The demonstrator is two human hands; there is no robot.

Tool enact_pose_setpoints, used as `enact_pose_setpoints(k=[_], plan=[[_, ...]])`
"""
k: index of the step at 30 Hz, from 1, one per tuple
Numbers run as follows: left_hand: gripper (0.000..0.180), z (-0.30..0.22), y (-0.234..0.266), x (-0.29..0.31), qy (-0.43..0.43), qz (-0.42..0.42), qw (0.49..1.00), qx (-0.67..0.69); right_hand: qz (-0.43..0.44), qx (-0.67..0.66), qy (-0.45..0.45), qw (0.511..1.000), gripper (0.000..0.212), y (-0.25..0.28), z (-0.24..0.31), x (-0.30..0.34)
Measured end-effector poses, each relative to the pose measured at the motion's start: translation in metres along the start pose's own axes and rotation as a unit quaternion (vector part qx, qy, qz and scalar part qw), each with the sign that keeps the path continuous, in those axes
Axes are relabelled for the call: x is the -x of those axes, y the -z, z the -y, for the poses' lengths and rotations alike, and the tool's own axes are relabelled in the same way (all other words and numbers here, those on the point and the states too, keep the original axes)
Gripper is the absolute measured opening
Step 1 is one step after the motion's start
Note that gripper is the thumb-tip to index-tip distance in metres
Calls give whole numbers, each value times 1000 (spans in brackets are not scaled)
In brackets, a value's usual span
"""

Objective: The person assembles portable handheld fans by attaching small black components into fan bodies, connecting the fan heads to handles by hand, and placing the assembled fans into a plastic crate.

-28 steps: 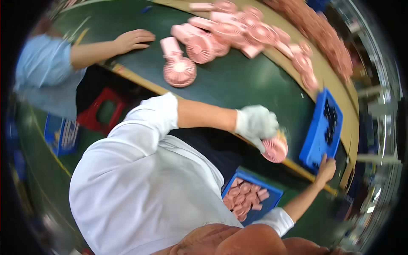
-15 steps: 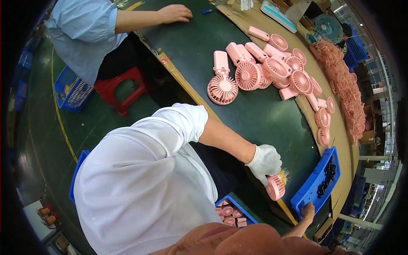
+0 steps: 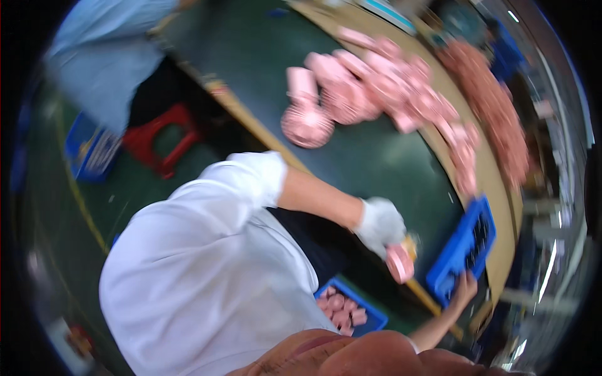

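Observation:
My left hand (image 3: 381, 227), in a white glove, is closed on a small pink fan (image 3: 399, 264) over the near edge of the green table (image 3: 433, 188). A yellowish, wispy bit (image 3: 411, 245) shows at the fan's far side; blur hides what it is. Bare, my right hand (image 3: 464, 287) is at the near end of a blue tray (image 3: 439, 276) that holds small black parts (image 3: 478, 241). Motion smears its fingers, so I cannot make out whether they grip anything.
Many pink handheld fans (image 3: 357, 94) lie heaped on the table, with a long pile of pink parts (image 3: 495, 106) beyond. Below the table edge stands a blue bin (image 3: 374, 318) of pink pieces. A co-worker's blue sleeve (image 3: 106, 50) and a red stool (image 3: 164, 141) are at left.
The whole view has shifted and blurred. My right hand has moved from the tray's near rim farther over the tray. My left hand still holds the pink fan.

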State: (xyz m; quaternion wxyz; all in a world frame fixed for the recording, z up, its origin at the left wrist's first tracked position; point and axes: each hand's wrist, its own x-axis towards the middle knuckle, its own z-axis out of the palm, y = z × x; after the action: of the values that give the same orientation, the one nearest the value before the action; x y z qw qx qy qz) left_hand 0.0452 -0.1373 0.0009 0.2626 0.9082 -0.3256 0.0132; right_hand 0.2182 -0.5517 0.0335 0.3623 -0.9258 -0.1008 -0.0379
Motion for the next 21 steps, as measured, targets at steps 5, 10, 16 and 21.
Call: enact_pose_setpoints(k=[5,10,16,21], plan=[[46,1,-2,-7,20,6,999,-41,-57,-48,-47,996,31,-31,17,8],[41,16,-2,-9,111,-184,971,106,-157,-10,23,987,23,-35,55,22],[34,45,-9,-19,186,-206,747,604,-241,-149,48,958,23,-67,86,28],[33,32,-11,-20,240,-196,691,653,-289,-79,179,937,17,-120,129,55]])
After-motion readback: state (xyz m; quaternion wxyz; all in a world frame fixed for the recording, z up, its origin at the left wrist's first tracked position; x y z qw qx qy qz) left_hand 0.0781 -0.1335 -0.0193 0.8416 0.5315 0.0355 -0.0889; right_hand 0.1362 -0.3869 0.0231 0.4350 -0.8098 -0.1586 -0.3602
